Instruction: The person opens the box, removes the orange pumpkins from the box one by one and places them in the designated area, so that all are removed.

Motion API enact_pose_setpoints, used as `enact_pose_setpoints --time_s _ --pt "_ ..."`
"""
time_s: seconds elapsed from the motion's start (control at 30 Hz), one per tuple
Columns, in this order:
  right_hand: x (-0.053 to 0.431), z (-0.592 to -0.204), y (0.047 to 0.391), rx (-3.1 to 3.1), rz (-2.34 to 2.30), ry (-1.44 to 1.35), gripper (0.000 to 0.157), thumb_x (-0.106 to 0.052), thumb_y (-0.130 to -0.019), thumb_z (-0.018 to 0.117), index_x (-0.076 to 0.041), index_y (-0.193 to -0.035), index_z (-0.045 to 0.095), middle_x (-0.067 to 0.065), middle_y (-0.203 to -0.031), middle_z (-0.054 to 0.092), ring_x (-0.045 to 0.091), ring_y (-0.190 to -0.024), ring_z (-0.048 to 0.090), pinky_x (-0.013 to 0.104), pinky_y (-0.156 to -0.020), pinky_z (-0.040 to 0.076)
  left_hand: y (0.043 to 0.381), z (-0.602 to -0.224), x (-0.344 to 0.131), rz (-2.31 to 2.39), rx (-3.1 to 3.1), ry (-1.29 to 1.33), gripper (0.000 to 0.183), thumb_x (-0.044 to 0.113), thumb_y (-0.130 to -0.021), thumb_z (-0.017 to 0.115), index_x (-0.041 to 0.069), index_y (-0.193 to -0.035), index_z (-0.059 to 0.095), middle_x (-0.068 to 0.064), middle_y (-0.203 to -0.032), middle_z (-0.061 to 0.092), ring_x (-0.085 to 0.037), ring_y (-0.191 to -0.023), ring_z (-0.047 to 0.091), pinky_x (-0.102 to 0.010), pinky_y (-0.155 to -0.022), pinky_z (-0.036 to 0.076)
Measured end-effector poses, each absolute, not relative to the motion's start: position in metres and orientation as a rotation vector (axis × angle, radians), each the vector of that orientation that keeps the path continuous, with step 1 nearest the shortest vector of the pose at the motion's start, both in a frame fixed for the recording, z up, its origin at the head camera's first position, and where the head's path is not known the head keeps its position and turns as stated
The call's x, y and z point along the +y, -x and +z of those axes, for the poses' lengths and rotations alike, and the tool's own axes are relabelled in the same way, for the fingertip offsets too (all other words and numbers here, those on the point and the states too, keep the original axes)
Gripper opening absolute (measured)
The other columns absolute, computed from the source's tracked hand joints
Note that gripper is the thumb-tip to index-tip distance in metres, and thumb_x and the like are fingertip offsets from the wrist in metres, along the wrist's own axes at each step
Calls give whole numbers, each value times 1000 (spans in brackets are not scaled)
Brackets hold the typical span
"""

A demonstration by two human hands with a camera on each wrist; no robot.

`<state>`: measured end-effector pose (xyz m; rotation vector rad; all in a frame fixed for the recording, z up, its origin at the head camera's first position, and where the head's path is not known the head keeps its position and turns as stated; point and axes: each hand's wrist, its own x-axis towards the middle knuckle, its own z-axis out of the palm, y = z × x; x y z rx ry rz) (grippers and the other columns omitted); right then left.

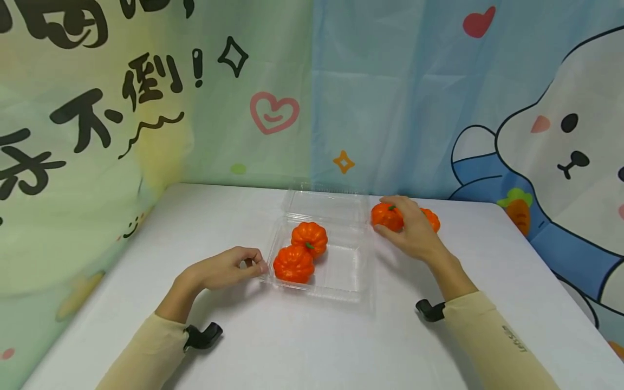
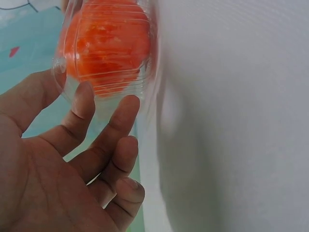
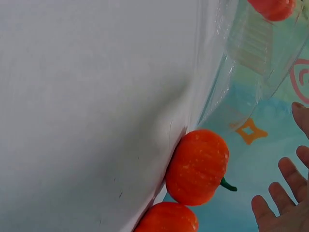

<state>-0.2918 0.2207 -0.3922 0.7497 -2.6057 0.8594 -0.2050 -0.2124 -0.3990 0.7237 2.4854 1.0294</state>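
A clear plastic clamshell box (image 1: 343, 268) lies on the table with its lid (image 1: 326, 206) folded back. Inside, on its left side, two small orange pumpkins (image 1: 293, 264) touch each other. My left hand (image 1: 219, 272) pinches the box's front left edge between thumb and index finger; in the left wrist view a pumpkin (image 2: 108, 46) shows through the ribbed wall. Over an orange pumpkin with a green stem (image 3: 198, 166), right of the box, my right hand (image 1: 411, 230) spreads its fingers, apart from it in the right wrist view. Another pumpkin (image 1: 431, 220) sits beside that one, partly hidden by the hand.
The white table (image 1: 302, 346) ends at a printed cloth backdrop (image 1: 380, 97) just behind the lid and the right-hand pumpkins. Black wrist mounts (image 1: 203, 336) stick out from both sleeves near the tabletop.
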Motion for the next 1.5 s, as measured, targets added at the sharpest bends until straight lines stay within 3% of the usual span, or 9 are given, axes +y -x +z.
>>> enact_pose_setpoints --time_s 0.37,0.57,0.8,0.97,1.5 --pt "198 -388 291 -2652 909 -841 63 -27 -91 79 -10 -145 52 15 -152 47 39 -143 37 64 -115 30 205 -398 -213 1025 2483 -719 19 26 -105 56 11 -101 67 0 -92 61 -20 -88 52 -30 -75 39" --pt "191 -387 291 -2657 942 -889 62 -25 -89 81 -12 -143 54 12 -151 49 36 -145 37 62 -117 29 206 -399 -211 1043 2478 -722 23 31 -105 56 12 -101 67 0 -94 61 -19 -91 52 -31 -78 40" --pt "181 -393 290 -2665 953 -992 63 -25 -89 82 -13 -143 53 9 -149 51 34 -143 39 59 -113 36 206 -403 -213 1070 2464 -715 23 31 -105 56 11 -101 67 -3 -95 65 -19 -91 54 -32 -81 41" --pt "171 -393 291 -2630 935 -1071 64 -26 -88 83 -15 -143 54 7 -148 53 35 -145 37 60 -115 33 206 -405 -213 1093 2456 -737 22 29 -106 55 11 -102 67 -3 -96 65 -19 -93 55 -32 -84 42" --pt "147 -387 295 -2618 855 -1235 64 -25 -86 85 -10 -143 58 10 -150 52 33 -143 41 57 -115 34 206 -404 -213 1067 2466 -733 18 27 -105 56 14 -101 67 0 -95 64 -20 -93 54 -33 -83 42"
